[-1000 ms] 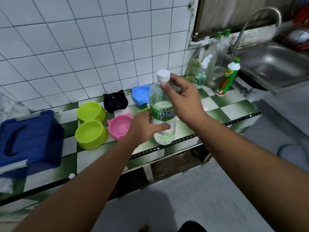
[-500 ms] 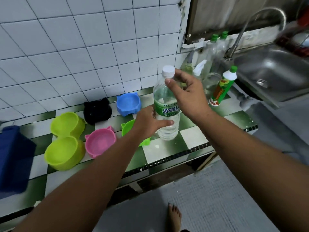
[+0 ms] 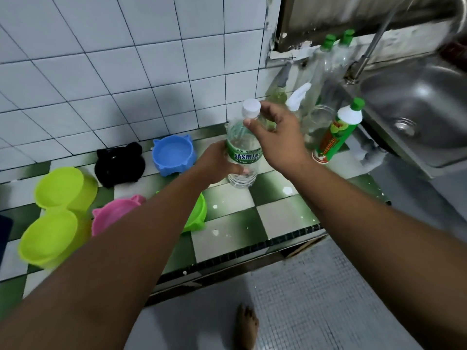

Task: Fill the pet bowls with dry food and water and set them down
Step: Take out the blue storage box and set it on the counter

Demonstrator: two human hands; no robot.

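With our left hand [image 3: 217,162] clamped round the clear plastic water bottle [image 3: 243,154], we should twist off its white screw cap [image 3: 251,108], pinched by our right hand [image 3: 275,137] fingers

Both arms are bare and stretched forward, slanting from the lower corners to meet just above centre. The left forearm angles from the lower left with the wrist straight. The left hand [image 3: 217,164] wraps round the lower body of the bottle [image 3: 243,157], thumb tip on the near side, fingers hidden behind it. The right forearm angles from the lower right. The right hand [image 3: 278,137] sits higher, its back to the camera, fingers curled round the cap [image 3: 251,108], thumb on the neck just beneath. At bottom centre is one bare foot [image 3: 247,327], toes pointing up the frame.
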